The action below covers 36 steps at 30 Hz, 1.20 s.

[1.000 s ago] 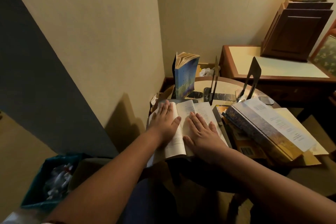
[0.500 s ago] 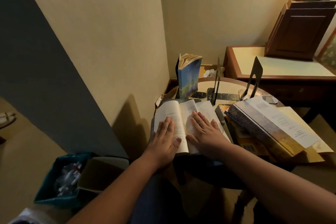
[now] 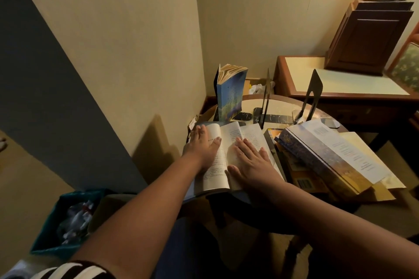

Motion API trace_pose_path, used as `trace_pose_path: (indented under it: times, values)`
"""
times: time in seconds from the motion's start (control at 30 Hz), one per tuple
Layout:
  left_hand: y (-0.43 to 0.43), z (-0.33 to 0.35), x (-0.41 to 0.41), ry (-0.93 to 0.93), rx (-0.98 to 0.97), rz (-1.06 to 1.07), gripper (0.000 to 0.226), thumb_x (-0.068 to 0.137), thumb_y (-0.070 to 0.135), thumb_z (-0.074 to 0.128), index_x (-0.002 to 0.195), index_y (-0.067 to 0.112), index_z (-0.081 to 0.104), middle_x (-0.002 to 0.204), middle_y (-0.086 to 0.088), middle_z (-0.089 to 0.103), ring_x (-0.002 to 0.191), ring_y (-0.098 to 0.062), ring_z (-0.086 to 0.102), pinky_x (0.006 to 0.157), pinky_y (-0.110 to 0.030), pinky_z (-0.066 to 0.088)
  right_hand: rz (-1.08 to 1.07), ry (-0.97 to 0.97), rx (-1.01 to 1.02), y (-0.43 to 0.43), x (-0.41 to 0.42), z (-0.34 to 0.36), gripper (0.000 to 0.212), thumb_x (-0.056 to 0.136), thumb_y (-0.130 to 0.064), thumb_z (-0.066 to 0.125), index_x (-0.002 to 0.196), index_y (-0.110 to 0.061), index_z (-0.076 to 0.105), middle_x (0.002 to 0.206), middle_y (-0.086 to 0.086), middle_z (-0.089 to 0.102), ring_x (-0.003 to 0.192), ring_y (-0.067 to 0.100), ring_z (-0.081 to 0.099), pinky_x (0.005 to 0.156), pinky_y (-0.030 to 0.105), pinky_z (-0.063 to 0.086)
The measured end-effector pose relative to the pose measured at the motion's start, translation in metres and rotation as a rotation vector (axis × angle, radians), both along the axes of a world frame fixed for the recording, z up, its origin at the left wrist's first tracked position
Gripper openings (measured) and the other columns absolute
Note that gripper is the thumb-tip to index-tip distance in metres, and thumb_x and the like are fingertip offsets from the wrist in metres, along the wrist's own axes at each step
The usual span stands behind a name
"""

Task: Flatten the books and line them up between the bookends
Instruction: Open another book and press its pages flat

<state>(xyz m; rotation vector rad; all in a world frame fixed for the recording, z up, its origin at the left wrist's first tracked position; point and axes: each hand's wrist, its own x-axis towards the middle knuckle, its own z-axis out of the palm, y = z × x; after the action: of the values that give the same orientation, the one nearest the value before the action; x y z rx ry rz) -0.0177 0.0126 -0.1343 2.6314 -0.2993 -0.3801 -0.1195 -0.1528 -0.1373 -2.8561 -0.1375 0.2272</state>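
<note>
Open paperback — light, springy pages; left hand at nine o'clock, right hand at three — fingers splayed flat, pressing.

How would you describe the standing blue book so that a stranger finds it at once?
Look at the round table in the corner of the room. At its far left edge, near the wall, stands the blue book. It alone is upright, with its pages fanned open on top; the other books lie flat.
</note>
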Motion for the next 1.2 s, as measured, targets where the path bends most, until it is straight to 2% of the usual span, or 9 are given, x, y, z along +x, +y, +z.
trace_pose_path:
  times: [0.13,0.23,0.3,0.43,0.5,0.6,0.83,1.07,1.2]
  values:
    - [0.009,-0.003,-0.005,0.047,-0.059,0.033,0.08,0.097,0.061,0.022,0.153,0.018,-0.016,0.162,-0.003,-0.014,0.15,-0.022,-0.008,0.119,-0.047,0.005,0.055,0.005,0.095,-0.005,-0.007,0.009,0.098,0.082,-0.08,0.027,0.157,-0.027,-0.006,0.163,-0.007,-0.019,0.143,0.008,-0.026,0.122,0.049,-0.009]
    - [0.013,-0.003,-0.005,0.058,-0.075,0.033,0.081,0.096,0.062,0.023,0.153,0.018,-0.015,0.163,-0.004,-0.012,0.149,-0.021,-0.009,0.119,-0.047,0.004,0.153,0.035,0.094,-0.013,-0.009,0.014,0.121,0.068,-0.09,0.043,0.157,-0.028,-0.011,0.161,-0.009,-0.026,0.143,0.01,-0.031,0.12,0.047,-0.012]
    - [0.013,-0.001,-0.005,0.058,-0.077,0.03,0.081,0.096,0.061,0.024,0.153,0.018,-0.015,0.163,-0.004,-0.013,0.149,-0.021,-0.009,0.119,-0.046,0.004,0.194,0.051,0.101,-0.021,-0.01,0.017,0.132,0.057,-0.096,0.042,0.157,-0.029,-0.012,0.161,-0.01,-0.026,0.144,0.01,-0.031,0.119,0.044,-0.013]
    - [0.012,0.003,-0.006,0.05,-0.077,0.033,0.082,0.096,0.062,0.024,0.153,0.019,-0.016,0.162,-0.003,-0.015,0.149,-0.021,-0.009,0.119,-0.045,0.004,0.197,-0.02,0.152,-0.028,-0.015,0.022,0.119,0.071,-0.078,0.062,0.159,-0.029,-0.001,0.166,-0.008,-0.01,0.15,0.011,-0.014,0.117,0.034,-0.005]
    - [0.013,0.005,-0.007,0.037,-0.07,0.023,0.081,0.097,0.061,0.024,0.153,0.019,-0.016,0.162,-0.002,-0.016,0.149,-0.021,-0.009,0.119,-0.046,0.005,0.196,-0.047,0.198,-0.029,-0.018,0.027,0.112,0.074,-0.07,0.068,0.159,-0.028,0.007,0.166,-0.008,-0.001,0.152,0.015,-0.001,0.121,0.037,0.007]
    - [0.017,0.012,-0.008,-0.014,-0.082,-0.019,0.078,0.098,0.059,0.025,0.153,0.02,-0.014,0.162,-0.002,-0.016,0.149,-0.02,-0.009,0.12,-0.046,0.008,0.164,-0.045,0.255,-0.028,-0.025,0.04,0.106,0.076,-0.064,0.07,0.158,-0.028,0.012,0.166,-0.009,0.005,0.151,0.018,0.01,0.12,0.042,0.026]
    - [0.026,0.031,-0.023,-0.225,-0.084,-0.173,0.071,0.1,0.054,0.03,0.156,0.021,0.002,0.164,0.002,-0.005,0.149,-0.017,-0.003,0.12,-0.044,0.01,0.073,-0.067,0.343,-0.029,-0.034,0.053,0.087,0.083,-0.063,0.06,0.155,-0.028,0.027,0.162,-0.008,0.025,0.148,0.016,0.024,0.113,0.034,0.031]
    - [0.036,0.052,-0.05,-0.382,-0.164,-0.427,0.064,0.089,0.025,0.064,0.148,0.025,0.039,0.15,0.002,0.043,0.139,-0.016,0.039,0.113,-0.044,0.037,0.031,-0.124,0.44,-0.022,-0.041,0.052,0.088,0.081,-0.075,0.041,0.151,-0.022,0.035,0.159,0.0,0.034,0.145,0.019,0.03,0.113,0.039,0.032]
    - [0.039,0.055,-0.064,-0.33,-0.237,-0.431,0.084,0.079,0.033,0.072,0.15,0.033,0.027,0.147,0.005,0.046,0.133,-0.016,0.045,0.107,-0.047,0.043,0.017,-0.166,0.481,-0.016,-0.042,0.048,0.076,0.088,-0.065,0.045,0.15,-0.022,0.037,0.157,-0.001,0.037,0.145,0.02,0.031,0.115,0.045,0.034]
